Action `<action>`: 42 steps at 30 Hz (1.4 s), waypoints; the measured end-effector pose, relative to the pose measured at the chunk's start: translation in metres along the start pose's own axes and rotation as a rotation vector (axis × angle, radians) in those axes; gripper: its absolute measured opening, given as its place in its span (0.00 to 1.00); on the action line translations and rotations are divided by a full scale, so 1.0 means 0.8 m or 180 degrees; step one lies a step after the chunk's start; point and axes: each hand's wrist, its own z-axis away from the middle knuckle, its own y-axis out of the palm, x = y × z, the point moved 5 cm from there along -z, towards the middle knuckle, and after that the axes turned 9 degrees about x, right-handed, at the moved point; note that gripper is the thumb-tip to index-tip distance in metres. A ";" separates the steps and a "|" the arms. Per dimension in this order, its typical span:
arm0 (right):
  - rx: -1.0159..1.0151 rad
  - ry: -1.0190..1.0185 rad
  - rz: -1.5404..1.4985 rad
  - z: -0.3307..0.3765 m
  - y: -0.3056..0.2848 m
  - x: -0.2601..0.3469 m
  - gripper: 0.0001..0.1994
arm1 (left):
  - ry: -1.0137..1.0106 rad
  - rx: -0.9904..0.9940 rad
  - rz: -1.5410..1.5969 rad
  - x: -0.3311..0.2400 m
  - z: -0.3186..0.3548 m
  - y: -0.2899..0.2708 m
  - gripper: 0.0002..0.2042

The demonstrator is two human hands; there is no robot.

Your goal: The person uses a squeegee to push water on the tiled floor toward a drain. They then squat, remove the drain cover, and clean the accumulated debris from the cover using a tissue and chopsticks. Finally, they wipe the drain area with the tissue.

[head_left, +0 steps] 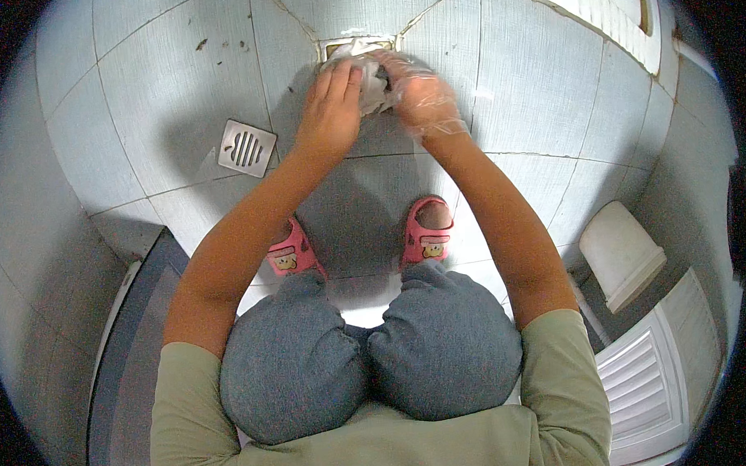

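Both hands, left hand (329, 111) bare and right hand (422, 96) gloved, pinch the crumpled wrapper (373, 78) over a floor opening (338, 47); removal looks half done.

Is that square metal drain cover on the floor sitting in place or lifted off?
In place. The drain cover lies flat, flush with the floor tiles, slots facing up, untouched, left of the left hand.

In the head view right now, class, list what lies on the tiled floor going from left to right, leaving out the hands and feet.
Square metal slotted drain cover → crumpled clear plastic over a second floor opening → upturned white plastic bin → white louvred door panel.
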 end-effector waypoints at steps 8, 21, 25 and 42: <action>-0.0334 -0.0267 0.0003 0.009 0.001 0.016 0.23 | -0.0142 -0.0086 -0.0225 -0.007 -0.011 0.019 0.16; 0.0038 0.0087 -0.0185 0.016 -0.004 0.006 0.17 | -0.0097 -0.0011 0.0206 -0.002 -0.011 0.015 0.16; 0.0092 -0.0063 0.0519 0.003 -0.005 0.010 0.19 | 0.0106 0.0153 -0.0098 -0.003 -0.010 0.017 0.15; 0.1329 0.0604 0.0892 0.005 -0.024 0.033 0.19 | 0.0663 0.0199 0.0653 -0.001 -0.023 0.010 0.15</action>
